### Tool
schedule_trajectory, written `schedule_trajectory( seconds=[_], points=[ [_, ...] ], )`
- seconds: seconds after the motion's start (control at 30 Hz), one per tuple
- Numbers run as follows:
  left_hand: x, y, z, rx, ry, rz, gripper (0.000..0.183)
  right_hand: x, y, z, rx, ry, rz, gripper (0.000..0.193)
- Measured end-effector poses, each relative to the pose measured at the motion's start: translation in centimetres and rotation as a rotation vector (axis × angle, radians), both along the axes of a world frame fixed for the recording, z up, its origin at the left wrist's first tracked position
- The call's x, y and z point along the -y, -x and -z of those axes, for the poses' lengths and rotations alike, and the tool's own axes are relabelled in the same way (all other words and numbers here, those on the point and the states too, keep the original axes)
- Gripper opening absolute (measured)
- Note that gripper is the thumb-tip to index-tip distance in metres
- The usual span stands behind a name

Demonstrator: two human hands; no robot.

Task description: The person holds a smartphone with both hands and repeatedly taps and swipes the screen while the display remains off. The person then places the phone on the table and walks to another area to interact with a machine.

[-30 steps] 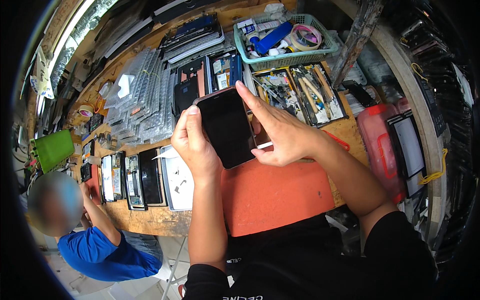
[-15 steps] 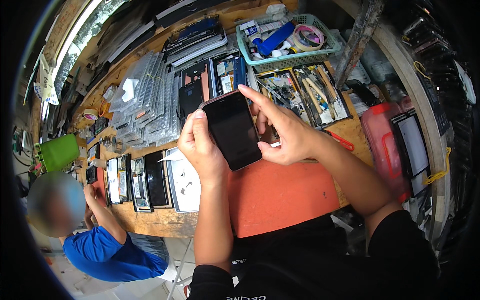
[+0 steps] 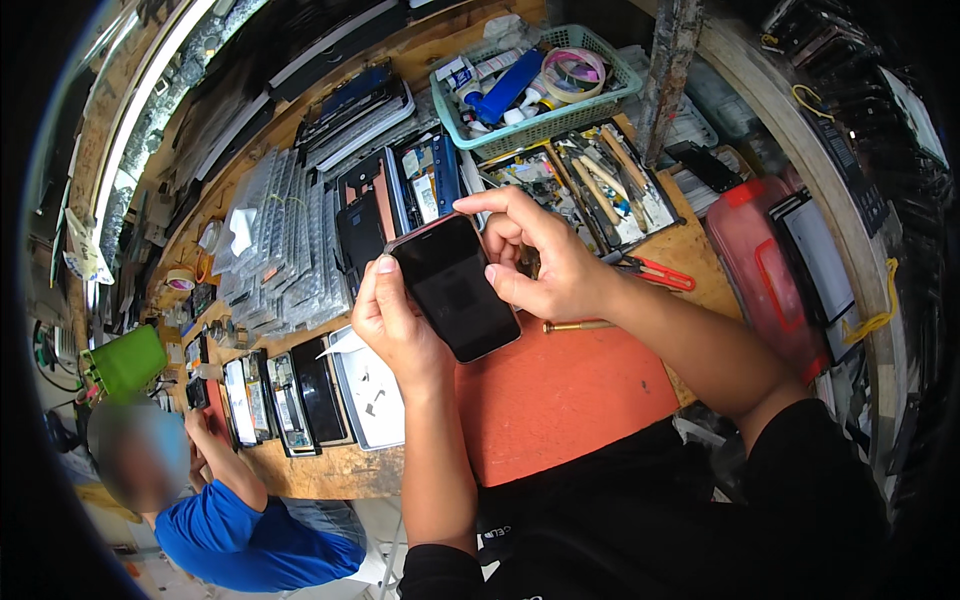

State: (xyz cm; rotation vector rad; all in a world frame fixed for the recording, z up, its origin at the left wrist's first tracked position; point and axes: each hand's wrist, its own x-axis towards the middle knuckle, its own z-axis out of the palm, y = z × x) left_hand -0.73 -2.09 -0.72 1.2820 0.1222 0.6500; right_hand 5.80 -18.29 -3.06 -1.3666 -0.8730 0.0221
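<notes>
A smartphone [image 3: 457, 290] with a dark screen is held up, tilted, over the orange-red work mat [image 3: 560, 400]. My left hand [image 3: 400, 335] grips its left side, thumb along the edge and the fingers behind it, mostly hidden. My right hand [image 3: 548, 255] is at the other side: the index fingertip rests at the top corner and the thumb is by the right edge, the other fingers curled. Below my right wrist a thin brass-coloured rod-shaped tool [image 3: 578, 326] lies on the mat. Red-handled pliers [image 3: 660, 273] lie just beyond my right forearm.
Behind stand a green basket [image 3: 545, 135] of tubes and tape, and a tool tray [image 3: 665, 212]. Stacked clear plastic trays [image 3: 280, 240] are at left, beside opened phones [image 3: 290, 400] and a white tray [image 3: 380, 425]. A co-worker in blue [image 3: 240, 535] sits left; a red case [image 3: 765, 270] is right.
My view has shifted, so the bench sits differently in it. The phone remains between both hands, a little lower in view. The brass-coloured tool now shows below my right wrist.
</notes>
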Motion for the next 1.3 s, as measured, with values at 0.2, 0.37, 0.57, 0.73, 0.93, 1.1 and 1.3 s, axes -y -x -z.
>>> schedule_trajectory(
  seconds=[0.2, 0.37, 0.57, 0.73, 0.93, 1.1, 1.3],
  points=[
    [0.2, 0.0, 0.3, -0.002, -0.011, -0.023, 0.028, -0.3, 0.0, 0.2, 0.045, -0.008, 0.067, 0.055],
    [0.3, 0.1, -0.4, -0.036, 0.027, -0.004, 0.028, -0.1, 0.1, 0.1, 0.042, 0.011, 0.019, 0.065],
    [-0.5, 0.0, 0.0, -0.002, -0.006, -0.037, 0.028, -0.5, 1.1, -0.2, -0.06, 0.066, -0.102, 0.089],
    [-0.4, 0.0, -0.1, -0.009, -0.029, -0.105, 0.029, -0.6, 1.5, -0.9, -0.099, 0.108, -0.13, 0.096],
    [-0.4, -0.1, 0.3, 0.013, -0.035, -0.092, 0.029, -0.7, 1.6, -0.4, -0.119, 0.04, -0.174, 0.099],
    [-0.8, 0.0, 0.6, 0.006, -0.055, -0.09, 0.029, -0.5, 1.3, -0.9, -0.137, 0.082, -0.193, 0.099],
    [-0.6, 0.0, 0.5, 0.025, -0.07, -0.111, 0.029, -0.7, 1.4, -0.4, -0.149, 0.043, -0.211, 0.101]
  ],
)
